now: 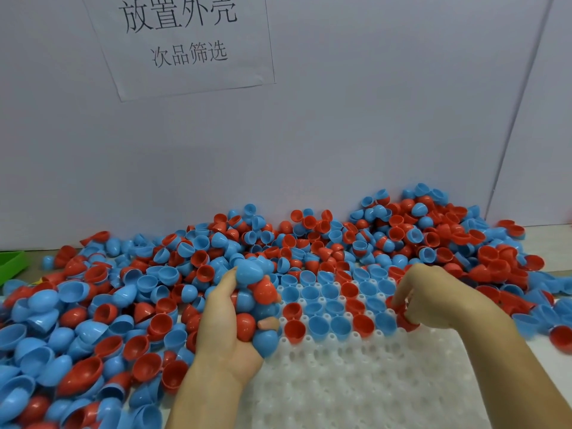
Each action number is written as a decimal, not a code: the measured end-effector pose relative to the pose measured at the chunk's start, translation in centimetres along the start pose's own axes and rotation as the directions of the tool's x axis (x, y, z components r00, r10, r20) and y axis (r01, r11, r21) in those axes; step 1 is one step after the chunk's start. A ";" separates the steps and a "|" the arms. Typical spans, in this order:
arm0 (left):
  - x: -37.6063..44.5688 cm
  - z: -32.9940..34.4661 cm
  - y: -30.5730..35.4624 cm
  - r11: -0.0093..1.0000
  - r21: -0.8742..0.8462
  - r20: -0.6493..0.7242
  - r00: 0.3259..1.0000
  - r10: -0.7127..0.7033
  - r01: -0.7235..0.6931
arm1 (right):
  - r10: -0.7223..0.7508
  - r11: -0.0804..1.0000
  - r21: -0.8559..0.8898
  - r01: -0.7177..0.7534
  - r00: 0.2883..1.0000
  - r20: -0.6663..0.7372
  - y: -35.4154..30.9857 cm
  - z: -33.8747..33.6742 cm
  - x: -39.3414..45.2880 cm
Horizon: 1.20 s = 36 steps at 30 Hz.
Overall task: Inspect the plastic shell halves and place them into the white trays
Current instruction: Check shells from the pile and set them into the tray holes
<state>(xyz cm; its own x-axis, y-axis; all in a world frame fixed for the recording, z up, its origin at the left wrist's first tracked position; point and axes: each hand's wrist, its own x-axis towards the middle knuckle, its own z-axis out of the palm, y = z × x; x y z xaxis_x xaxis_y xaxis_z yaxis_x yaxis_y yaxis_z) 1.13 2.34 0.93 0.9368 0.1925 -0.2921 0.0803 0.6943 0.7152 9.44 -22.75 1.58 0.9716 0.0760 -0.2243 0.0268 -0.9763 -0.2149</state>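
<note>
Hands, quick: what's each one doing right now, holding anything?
Left hand: fingers curled round a handful of blue and red shell halves.
Right hand: fingers pinching a red shell half at the white tray.

Even, soft indoor light, faint shadows, no glare; slight softness throughout, wide-angle bending at the edges.

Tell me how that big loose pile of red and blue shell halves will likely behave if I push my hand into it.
The pile of shell halves would probably shift and spill easily: the pieces are rounded, glossy and heaped loosely, so they look apt to roll and slide. They seem thin and hollow, likely light; the left hand holds several at once. Pushed shells may scatter onto the white tray.
</note>
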 end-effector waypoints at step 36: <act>-0.3 0.4 -0.7 0.992 0.023 0.259 0.957 -0.129 0.128 | -0.224 0.452 0.779 0.433 0.901 -0.371 -9.9 0.2 -2.5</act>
<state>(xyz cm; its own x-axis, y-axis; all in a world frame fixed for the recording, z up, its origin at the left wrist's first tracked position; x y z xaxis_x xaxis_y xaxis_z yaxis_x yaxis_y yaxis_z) 0.96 1.53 0.74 0.9745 -0.0855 -0.2073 0.2072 0.6969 0.6866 6.74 -13.21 4.09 0.9569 0.2115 0.1988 0.2497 -0.2507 -0.9353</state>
